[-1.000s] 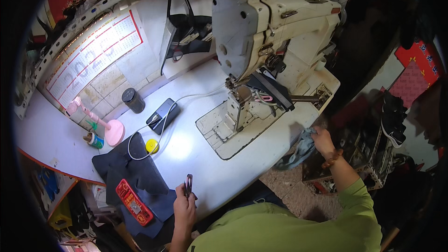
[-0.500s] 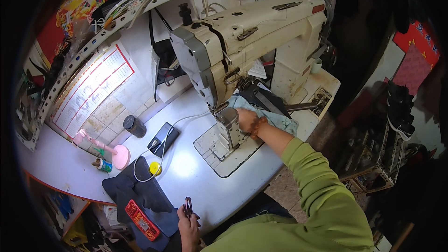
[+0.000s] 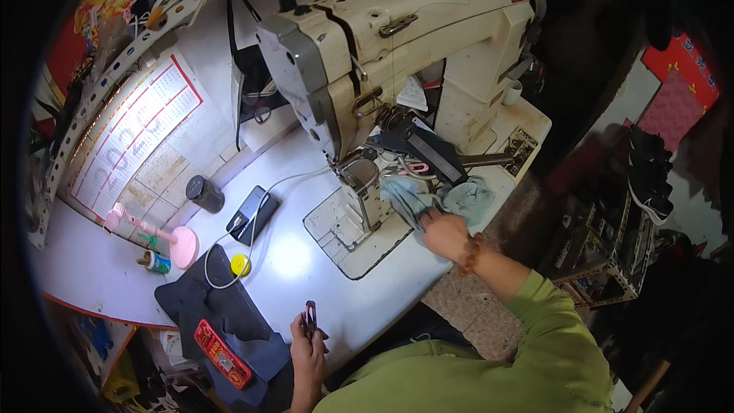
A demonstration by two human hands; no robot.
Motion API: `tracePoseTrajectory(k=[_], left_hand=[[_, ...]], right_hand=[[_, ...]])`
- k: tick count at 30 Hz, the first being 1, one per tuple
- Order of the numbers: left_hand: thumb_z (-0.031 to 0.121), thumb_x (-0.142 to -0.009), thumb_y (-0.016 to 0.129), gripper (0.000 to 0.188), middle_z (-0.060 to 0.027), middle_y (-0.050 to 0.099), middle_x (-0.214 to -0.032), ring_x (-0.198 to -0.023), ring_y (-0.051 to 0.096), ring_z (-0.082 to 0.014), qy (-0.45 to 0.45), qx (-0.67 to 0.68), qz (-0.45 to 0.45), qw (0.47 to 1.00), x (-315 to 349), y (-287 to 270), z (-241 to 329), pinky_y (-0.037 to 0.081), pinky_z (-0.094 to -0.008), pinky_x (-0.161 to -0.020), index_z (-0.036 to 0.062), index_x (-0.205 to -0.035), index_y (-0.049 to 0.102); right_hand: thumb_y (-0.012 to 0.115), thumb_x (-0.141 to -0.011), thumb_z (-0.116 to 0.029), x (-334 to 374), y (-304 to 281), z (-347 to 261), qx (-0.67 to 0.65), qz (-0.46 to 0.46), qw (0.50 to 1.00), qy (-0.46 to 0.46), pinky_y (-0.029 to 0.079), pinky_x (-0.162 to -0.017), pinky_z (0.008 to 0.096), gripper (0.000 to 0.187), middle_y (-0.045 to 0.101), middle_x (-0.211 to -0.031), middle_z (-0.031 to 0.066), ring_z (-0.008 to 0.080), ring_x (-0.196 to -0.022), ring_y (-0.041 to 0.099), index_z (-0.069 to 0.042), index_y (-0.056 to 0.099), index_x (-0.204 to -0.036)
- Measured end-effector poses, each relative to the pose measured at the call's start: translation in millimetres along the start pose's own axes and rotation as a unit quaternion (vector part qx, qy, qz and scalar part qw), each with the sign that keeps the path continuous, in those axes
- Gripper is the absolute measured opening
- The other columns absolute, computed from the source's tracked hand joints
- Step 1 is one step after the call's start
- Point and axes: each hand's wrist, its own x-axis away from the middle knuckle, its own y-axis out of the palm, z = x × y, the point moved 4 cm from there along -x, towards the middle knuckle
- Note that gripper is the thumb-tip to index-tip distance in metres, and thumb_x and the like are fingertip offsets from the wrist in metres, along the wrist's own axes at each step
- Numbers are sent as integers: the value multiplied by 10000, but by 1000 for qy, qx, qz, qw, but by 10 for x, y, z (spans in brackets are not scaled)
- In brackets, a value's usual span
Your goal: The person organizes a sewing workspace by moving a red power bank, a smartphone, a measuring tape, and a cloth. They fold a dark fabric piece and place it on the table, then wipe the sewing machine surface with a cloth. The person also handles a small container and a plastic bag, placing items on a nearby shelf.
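Note:
My right hand (image 3: 446, 234), with a beaded bracelet at the wrist, grips the near edge of a crumpled light blue cloth (image 3: 411, 197) on the sewing machine's bed. The cloth lies just right of the post (image 3: 363, 197) under the needle of a cream sewing machine (image 3: 428, 27). Near the table's front edge, my left hand (image 3: 308, 352) is closed around a small dark tool with a narrow loop (image 3: 310, 316); its exact kind is hard to make out. Behind the cloth, a pink handle (image 3: 417, 169) shows among dark items.
On the white table (image 3: 283, 260) lie a black phone-like device (image 3: 254, 216) with a white cable, a dark jar (image 3: 205, 194), a yellow round item (image 3: 240, 265) and a pink lamp (image 3: 183, 247). Dark fabric (image 3: 206, 291) bears a red case (image 3: 222, 353). Shoes (image 3: 650, 176) stand at right.
My right hand has moved nearer and to the right from beside the post, and the blue cloth has shifted, uncovering the pink handle. My left hand still holds the dark tool. The view has shifted slightly.

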Motion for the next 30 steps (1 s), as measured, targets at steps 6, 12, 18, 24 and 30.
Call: tracePoseTrajectory(k=[6, 12, 18, 24, 30], left_hand=[[11, -940, 466, 442, -68, 602, -788, -566, 543, -118, -4, -1, -4, 1000, 12, 8, -14, 459, -272, -532, 27, -1372, 374], [7, -939, 469, 453, -68, 598, -782, -558, 547, -125, -12, 7, -20, 1000, -30, 80, -47, 461, -275, -528, 39, -1380, 371], [7, -939, 472, 462, -65, 596, -775, -557, 547, -127, 10, 7, -25, 1000, -34, 138, -10, 462, -277, -526, 40, -1387, 362], [51, -945, 487, 430, -95, 600, -760, -563, 577, -200, -34, -34, 5, 999, -9, 29, -32, 481, -337, -554, 83, -1367, 408], [74, -921, 510, 376, -202, 615, -960, -803, 607, -431, 80, -261, 69, 960, -232, -88, 83, 490, -488, -693, 98, -1295, 482]], right_hand=[[634, -756, -257, 1255, 25, 622, 13, 74, 997, -15, 547, -642, 426, 312, 620, -994, 80, 289, -724, 666, -141, 640, -1045], [623, -770, -179, 1991, -96, 1831, 22, 14, 952, 304, 533, -758, 470, 265, 660, -986, 218, 404, -843, 644, -33, 683, -982], [641, -765, -54, 1380, -697, 1321, -180, 238, 939, 172, 523, -753, 419, 352, 618, -993, 201, 397, -844, 632, -10, 646, -1114], [628, -721, -31, 379, -506, 85, -240, 214, 947, -25, 526, -813, 392, 440, 550, -1176, 135, 343, -989, 618, -63, 621, -1160], [595, -730, 41, -712, 78, -247, -314, 179, 932, -1, 497, -859, 424, 363, 579, -1145, 154, 385, -997, 598, -31, 640, -1082]])
